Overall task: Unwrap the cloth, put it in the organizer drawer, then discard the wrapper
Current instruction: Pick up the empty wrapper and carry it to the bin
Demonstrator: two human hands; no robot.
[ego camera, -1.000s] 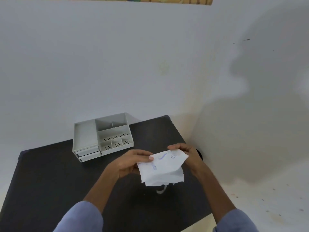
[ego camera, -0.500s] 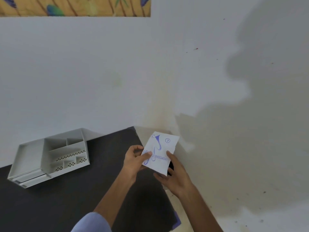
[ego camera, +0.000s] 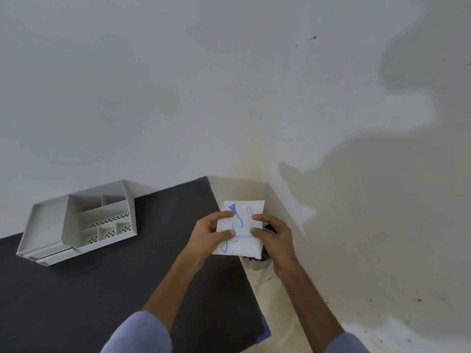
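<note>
Head view: both hands hold one white packet (ego camera: pixel 240 226) with blue print, up off the table (ego camera: pixel 127 289) and past its right edge. Left hand (ego camera: pixel 212 234) pinches the packet's left side, thumb on the printed face, fingers curled behind. Right hand (ego camera: pixel 274 238) pinches the right side the same way. Both are closed on the packet, thumbs facing each other across the middle. Judgement: a two-sided grip like this is set up to pull or tear the wrapper apart, so unwrapping looks to be just starting. Packet looks sealed and flat; cloth not visible, presumably inside.

Right under the packet sits a small round bin (ego camera: pixel 257 263) on the floor, mostly hidden, dark inside. Holding the packet above it probably means the torn wrapper can drop straight in.

Organizer (ego camera: pixel 76 222) sits at the table's far left against the wall, well apart from the hands. Open compartments on top, drawers at the lower front; they look shut or barely out, can't tell. Cloth will need a reach left once it's out, and a drawer pulled first.
</note>
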